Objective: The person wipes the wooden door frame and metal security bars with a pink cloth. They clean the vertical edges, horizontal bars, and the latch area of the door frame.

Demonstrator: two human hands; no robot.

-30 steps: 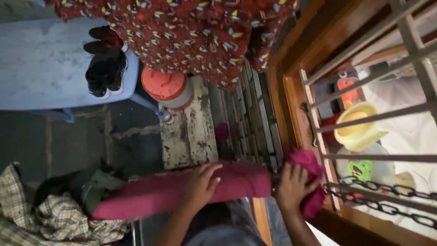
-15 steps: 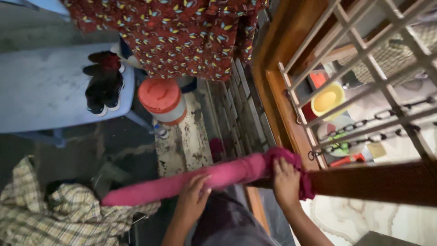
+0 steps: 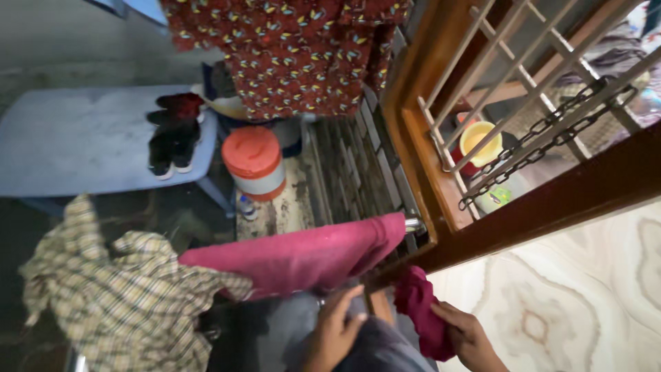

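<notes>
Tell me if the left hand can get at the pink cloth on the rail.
Probably yes. The left hand sits just below the pink cloth hung over the rail, with nothing between them. The right hand holds a darker pink rag.

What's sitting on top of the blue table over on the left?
On the blue table lies a pair of dark shoes with white soles, near its right edge. The patterned red cloth hanging above hides whatever is past the far corner.
</notes>
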